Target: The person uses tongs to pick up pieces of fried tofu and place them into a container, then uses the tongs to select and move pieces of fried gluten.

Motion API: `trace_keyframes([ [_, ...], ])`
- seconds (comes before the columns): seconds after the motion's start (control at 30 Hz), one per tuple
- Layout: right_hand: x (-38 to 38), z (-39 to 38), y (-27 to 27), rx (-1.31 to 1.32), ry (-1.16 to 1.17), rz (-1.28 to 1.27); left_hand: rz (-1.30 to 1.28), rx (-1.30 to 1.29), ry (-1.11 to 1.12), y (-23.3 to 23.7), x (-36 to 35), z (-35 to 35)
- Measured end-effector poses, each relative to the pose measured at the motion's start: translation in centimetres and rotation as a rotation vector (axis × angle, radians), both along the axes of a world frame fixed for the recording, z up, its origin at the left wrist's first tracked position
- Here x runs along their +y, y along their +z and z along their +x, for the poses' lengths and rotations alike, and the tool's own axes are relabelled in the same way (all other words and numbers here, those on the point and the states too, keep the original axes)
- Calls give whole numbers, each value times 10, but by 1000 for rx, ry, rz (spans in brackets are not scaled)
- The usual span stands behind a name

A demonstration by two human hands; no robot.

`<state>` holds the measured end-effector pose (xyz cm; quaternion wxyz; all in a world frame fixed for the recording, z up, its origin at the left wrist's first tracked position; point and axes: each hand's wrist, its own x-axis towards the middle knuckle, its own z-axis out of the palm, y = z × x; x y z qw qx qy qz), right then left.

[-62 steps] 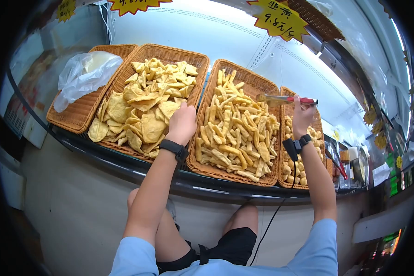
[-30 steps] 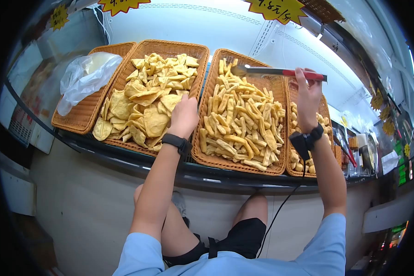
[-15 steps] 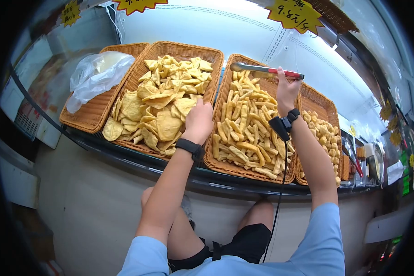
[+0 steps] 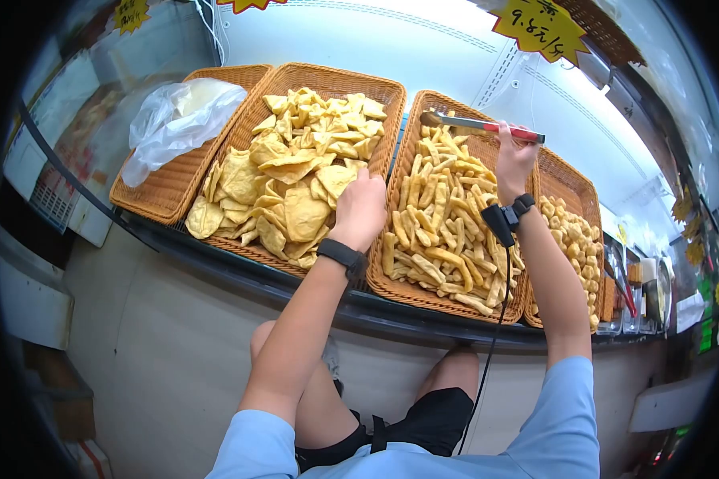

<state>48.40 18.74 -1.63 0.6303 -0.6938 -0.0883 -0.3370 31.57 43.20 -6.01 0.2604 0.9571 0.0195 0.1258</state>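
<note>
Right hand (image 4: 516,164): fingers pinching the red handle of the tongs (image 4: 473,124), whose metal end points left of them, above the sticks (image 4: 433,211). Left hand (image 4: 361,209): fingers curled beside a basket rim (image 4: 397,128), flat pieces (image 4: 306,214) to their left; from here I cannot tell whether they grip.

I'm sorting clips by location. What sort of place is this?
Probably a food shop or deli counter: wicker baskets heaped with yellowish food pieces stand side by side, a yellow sign bearing a price hangs above, and the right hand holds red-handled tongs.
</note>
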Motion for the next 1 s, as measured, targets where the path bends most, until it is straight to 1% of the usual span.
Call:
trace_keyframes([
  [0.07, 0, -2, -2, -7, 23, 31, -6, -3, 2, 0, 0, 0],
  [0.17, -5, 5, -9, -36, -1, 31, -7, 2, 3, -1, -1, 0],
  [0.27, -1, -3, -4, 10, -18, 30, -5, 1, 6, 1, -1, 0],
  [0.47, 23, -21, 1, -44, -41, -117, -2, -4, -1, -1, -1, 0],
  [0.57, 29, -22, 3, -66, -50, -136, -87, -34, -1, -2, 0, -2],
  [0.67, 28, -24, 3, -77, -63, -73, -78, -40, 3, -3, 0, -2],
  [0.77, 27, -25, -3, -129, -12, -88, -77, -39, 5, -2, -1, -1],
  [0.87, 35, -32, 2, -117, 18, -138, -66, -21, 7, 0, -1, -2],
  [1.0, 38, -33, 9, -99, 26, -138, -76, -30, -5, -2, 0, -2],
])
